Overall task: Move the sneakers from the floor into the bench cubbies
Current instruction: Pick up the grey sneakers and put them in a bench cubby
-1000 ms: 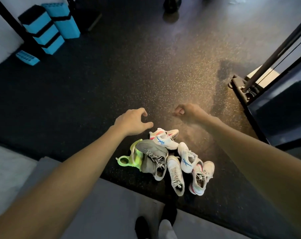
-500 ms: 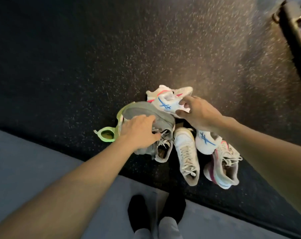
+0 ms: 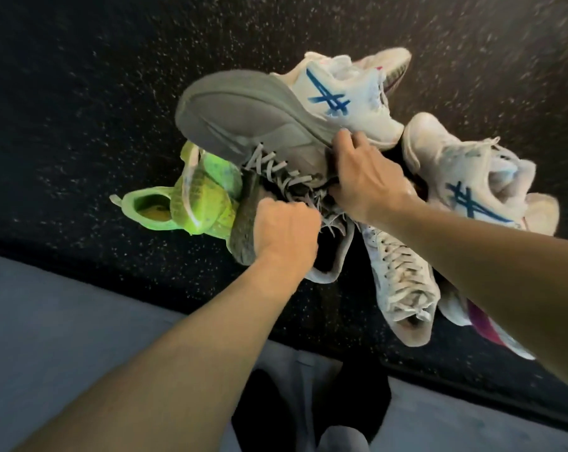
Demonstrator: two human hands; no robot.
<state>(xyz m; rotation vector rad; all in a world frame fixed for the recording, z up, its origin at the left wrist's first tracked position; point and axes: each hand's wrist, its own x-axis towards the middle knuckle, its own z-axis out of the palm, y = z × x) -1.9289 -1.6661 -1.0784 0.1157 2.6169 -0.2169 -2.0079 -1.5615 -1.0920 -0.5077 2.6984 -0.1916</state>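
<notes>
Both hands' grip on two grey sneakers (image 3: 243, 115) | left hand (image 3: 284, 231) | right hand (image 3: 362, 181)

Floor (image 3: 80, 93) was dark rubber flecked with pale specks, brighter toward upper right. A grey mat (image 3: 64, 321) ran along the near edge.
</notes>
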